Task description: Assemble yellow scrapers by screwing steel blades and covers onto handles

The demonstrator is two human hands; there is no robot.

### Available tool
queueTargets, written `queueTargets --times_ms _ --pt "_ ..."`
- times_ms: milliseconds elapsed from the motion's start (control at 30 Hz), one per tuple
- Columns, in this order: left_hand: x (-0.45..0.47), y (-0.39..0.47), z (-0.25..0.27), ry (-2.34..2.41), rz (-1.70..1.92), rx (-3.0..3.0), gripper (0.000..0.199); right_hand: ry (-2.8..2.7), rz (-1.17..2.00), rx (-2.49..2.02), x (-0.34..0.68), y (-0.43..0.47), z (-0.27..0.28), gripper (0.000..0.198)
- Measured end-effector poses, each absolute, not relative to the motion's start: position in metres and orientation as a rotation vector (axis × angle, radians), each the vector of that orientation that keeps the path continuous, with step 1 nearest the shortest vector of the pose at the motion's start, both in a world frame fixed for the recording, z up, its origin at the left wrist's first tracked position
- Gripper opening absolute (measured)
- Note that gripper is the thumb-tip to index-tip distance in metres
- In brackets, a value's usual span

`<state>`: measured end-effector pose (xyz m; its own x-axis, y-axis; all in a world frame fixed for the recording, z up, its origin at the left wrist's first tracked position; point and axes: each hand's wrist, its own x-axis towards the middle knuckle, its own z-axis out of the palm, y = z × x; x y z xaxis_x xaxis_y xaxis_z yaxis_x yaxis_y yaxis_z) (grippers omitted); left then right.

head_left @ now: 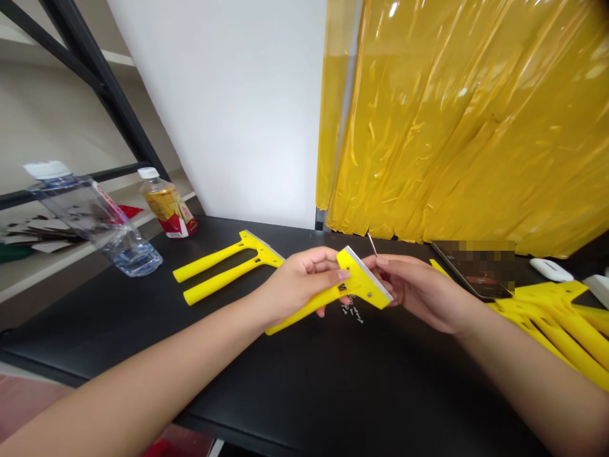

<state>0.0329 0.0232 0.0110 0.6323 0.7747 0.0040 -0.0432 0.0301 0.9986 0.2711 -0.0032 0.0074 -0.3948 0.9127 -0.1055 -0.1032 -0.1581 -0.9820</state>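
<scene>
Over the black desk (295, 381), the left hand (297, 285), fingers closed, grips a scraper (356, 282), handle (304, 311) slanting toward the desk's front edge, head beside the right hand (423, 285), which pinches a thin rod (372, 245).

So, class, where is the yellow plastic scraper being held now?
In the head view, the yellow plastic scraper is below and right of centre, over the black table, its neck in the left hand and its head beside the right hand.
</scene>
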Motion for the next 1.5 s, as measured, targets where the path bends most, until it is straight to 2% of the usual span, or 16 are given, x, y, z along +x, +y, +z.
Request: queueTargets --times_ms 133,300,367,500,633,800,1000,1200,1500 --pt "0.031 0.032 0.008 0.725 0.839 1.289 0.029 -1.354 1.414 -1.066 0.276 0.006 0.006 0.020" --pt "0.026 0.043 0.002 0.915 1.048 1.175 0.024 -1.794 0.571 -1.669 0.295 0.014 -0.004 0.036" --pt "0.025 0.047 0.001 0.957 1.170 1.119 0.024 -1.799 0.424 -1.732 0.300 0.015 -0.004 0.033" --pt "0.023 0.051 0.001 0.971 1.321 1.075 0.020 -1.668 0.587 -1.590 0.302 0.014 0.007 0.024" --pt "0.023 0.049 0.003 0.974 1.343 1.113 0.021 -1.440 0.742 -1.368 0.296 0.009 0.020 0.028" --pt "0.027 0.038 0.009 0.952 1.350 1.083 0.023 -1.398 0.493 -1.310 0.284 -0.003 0.023 0.026" --pt "0.031 0.028 0.016 0.929 1.375 1.147 0.019 -1.846 0.195 -1.435 0.278 -0.009 0.012 0.024" --pt "0.031 0.026 0.016 0.872 1.313 1.173 0.018 -2.055 0.180 -1.444 0.281 -0.003 0.005 0.021" --pt "0.031 0.025 0.014 0.872 1.256 1.211 0.020 -2.085 0.232 -1.444 0.282 -0.003 0.002 0.024"
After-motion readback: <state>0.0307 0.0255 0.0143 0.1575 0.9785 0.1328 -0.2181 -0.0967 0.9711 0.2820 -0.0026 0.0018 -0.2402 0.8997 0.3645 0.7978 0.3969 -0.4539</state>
